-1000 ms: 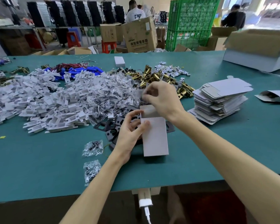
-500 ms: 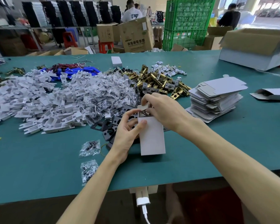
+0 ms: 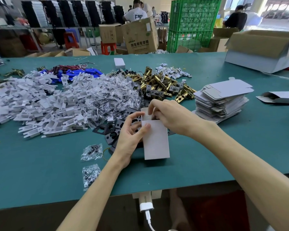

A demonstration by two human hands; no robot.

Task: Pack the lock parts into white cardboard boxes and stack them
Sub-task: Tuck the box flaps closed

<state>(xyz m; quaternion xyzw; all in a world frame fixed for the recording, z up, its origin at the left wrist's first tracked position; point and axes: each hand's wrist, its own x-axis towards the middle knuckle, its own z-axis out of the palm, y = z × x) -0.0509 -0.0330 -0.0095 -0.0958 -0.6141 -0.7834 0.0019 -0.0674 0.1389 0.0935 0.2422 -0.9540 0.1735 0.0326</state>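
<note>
Green table (image 3: 40, 164), left hand (image 3: 128, 140) gripping white box (image 3: 155, 140)

Box (image 3: 155, 140) sits centre-front on tabletop (image 3: 40, 172), with flat plates (image 3: 110, 129) just left of and under it. Behind it: bagged-screw heap (image 3: 107, 95) at centre, latch pile (image 3: 162, 84) further back right, bracket heap (image 3: 40, 107) left. Stack of flat blanks (image 3: 223, 99) right of box; loose bags (image 3: 92, 152) front left; open carton (image 3: 264, 52) far back right.

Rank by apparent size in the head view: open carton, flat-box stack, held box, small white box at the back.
1. open carton, partly cut off by the frame edge
2. flat-box stack
3. held box
4. back box: looks smallest, but it is farthest away, so its true size is unsure
</note>
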